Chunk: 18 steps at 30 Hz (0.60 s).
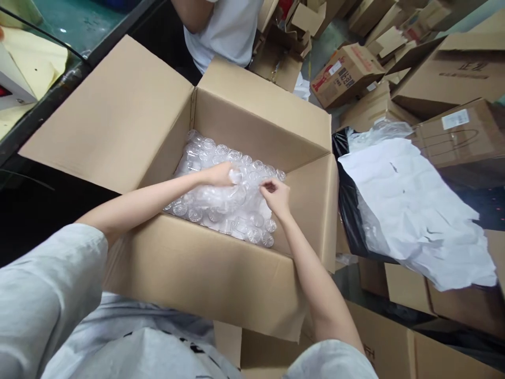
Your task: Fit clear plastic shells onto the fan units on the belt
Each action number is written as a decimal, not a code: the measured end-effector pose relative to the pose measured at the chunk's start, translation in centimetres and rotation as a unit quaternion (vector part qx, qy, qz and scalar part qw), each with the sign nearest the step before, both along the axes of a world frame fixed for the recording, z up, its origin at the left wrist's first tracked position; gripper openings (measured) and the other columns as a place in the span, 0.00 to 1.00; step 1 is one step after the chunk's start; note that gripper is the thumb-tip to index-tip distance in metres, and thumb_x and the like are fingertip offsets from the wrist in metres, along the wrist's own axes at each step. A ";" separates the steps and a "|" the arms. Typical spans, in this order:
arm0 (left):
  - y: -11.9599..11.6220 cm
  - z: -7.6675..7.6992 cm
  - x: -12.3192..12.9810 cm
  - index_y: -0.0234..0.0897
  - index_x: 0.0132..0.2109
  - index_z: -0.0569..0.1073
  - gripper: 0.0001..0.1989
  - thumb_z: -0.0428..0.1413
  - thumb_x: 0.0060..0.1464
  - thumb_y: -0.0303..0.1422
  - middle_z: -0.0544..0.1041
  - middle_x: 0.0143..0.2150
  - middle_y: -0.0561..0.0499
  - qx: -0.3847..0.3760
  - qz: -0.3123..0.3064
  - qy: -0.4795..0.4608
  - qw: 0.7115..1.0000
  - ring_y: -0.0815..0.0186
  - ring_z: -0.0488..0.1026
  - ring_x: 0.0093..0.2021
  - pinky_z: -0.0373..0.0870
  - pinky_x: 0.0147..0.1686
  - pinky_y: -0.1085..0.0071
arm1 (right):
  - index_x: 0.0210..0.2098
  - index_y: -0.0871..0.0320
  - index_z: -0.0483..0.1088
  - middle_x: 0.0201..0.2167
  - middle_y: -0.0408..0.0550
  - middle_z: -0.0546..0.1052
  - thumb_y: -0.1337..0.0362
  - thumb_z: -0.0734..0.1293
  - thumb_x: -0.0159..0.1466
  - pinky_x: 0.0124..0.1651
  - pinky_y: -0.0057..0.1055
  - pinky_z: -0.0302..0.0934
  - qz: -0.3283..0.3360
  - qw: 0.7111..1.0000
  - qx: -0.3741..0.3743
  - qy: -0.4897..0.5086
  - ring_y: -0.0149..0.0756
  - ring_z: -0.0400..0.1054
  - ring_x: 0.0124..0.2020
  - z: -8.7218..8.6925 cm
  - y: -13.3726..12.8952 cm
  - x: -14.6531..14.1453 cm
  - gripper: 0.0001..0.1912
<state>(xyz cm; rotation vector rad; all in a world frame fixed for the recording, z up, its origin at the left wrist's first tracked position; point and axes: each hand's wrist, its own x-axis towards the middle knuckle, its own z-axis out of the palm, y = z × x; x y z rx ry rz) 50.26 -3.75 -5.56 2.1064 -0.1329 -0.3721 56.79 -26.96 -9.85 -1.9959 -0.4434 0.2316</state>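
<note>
A large open cardboard box (pixel 197 263) stands in front of me with its flaps spread outward. Inside it lies a clear plastic bag (pixel 213 197) packed with many see-through plastic pieces (pixel 195 214) that have round, ribbed ends; their exact kind is unclear. My left hand (pixel 221 174) is closed over the middle of the bag, and a bunched whitish tuft of its film sticks out of the fist. To its right, my right hand (pixel 278 198) has its fingers curled into a pinch just above the bag's right part. Whatever lies between those fingertips is too small to make out.
Crumpled white sheets (pixel 414 205) lie on a black plastic bag (pixel 349 195) at the right. More cardboard boxes (pixel 347 73) are piled behind. Across the box stands a person in a white shirt (pixel 224 31). A dark-edged table (pixel 74 84) runs along the upper left.
</note>
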 end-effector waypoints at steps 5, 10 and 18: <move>-1.9 1.2 -0.3 0.34 0.50 0.80 0.20 0.57 0.49 0.24 0.82 0.52 0.44 -0.067 0.027 -0.019 0.997 0.60 0.79 0.53 0.72 0.54 0.68 | 0.30 0.55 0.67 0.31 0.44 0.76 0.61 0.70 0.51 0.43 0.36 0.70 0.031 0.998 0.058 0.025 0.39 0.73 0.36 -0.1 2.7 -1.0 0.09; -3.3 0.5 -1.1 0.34 0.49 0.79 0.21 0.61 0.45 0.25 0.82 0.52 0.44 -0.091 0.117 -0.024 0.989 0.59 0.77 0.54 0.71 0.54 0.67 | 0.38 0.53 0.64 0.38 0.46 0.77 0.52 0.70 0.56 0.48 0.35 0.72 0.066 0.994 0.072 0.049 0.38 0.75 0.42 -0.3 3.9 -1.8 0.16; 1.0 -0.4 -0.5 0.38 0.19 0.62 0.14 0.54 0.50 0.27 0.64 0.19 0.54 -0.033 0.236 0.019 0.971 0.67 0.65 0.25 0.63 0.30 0.69 | 0.47 0.55 0.73 0.55 0.58 0.76 0.51 0.70 0.61 0.52 0.49 0.71 0.136 0.974 -0.164 0.084 0.49 0.76 0.47 -0.9 -4.3 -2.4 0.19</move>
